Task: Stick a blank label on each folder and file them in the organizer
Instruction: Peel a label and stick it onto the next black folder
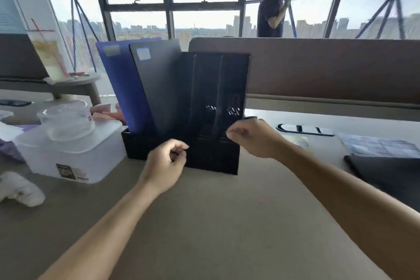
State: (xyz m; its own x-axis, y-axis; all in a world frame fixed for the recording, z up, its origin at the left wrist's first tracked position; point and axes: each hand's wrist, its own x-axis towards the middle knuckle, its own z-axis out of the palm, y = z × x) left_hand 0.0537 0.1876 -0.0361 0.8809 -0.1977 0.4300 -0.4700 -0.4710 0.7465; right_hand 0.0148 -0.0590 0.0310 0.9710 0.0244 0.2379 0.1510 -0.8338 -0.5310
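Both forearms reach in over the tan tabletop (216, 223).

Left hand (166, 161): fingers curled tight, thumb tip against forefinger, nothing visible in the grip. It sits right at the low front wall of the black perforated file organizer (211, 157).

Right hand (254, 137): motion-blurred, fingers bent toward the organizer's right end. Cannot tell whether it holds anything.

Organizer stands upright at mid-table. In it are 2 folders, in the 2 leftmost compartments, both leaning left:
- blue plastic folder (122, 84), outermost, with a pale grey rectangular label (111, 50) near its top corner
- black plastic folder (159, 88) beside it, with a white blue-edged label (143, 54) near its top corner

No writing can be read on either label.

Left of the organizer, just beside it: translucent white plastic box (68, 154) with a dark sticker (66, 171) on its front, print too small to read. A clear plastic bowl (68, 120) sits on its lid. Contents not discernible.

Right side of the table: another black folder lying flat (386, 170), and beyond it a pale blue sheet of labels (377, 145).

Far left: clear drink cup with red straw (50, 57). At the window, a person in dark clothes (271, 13).
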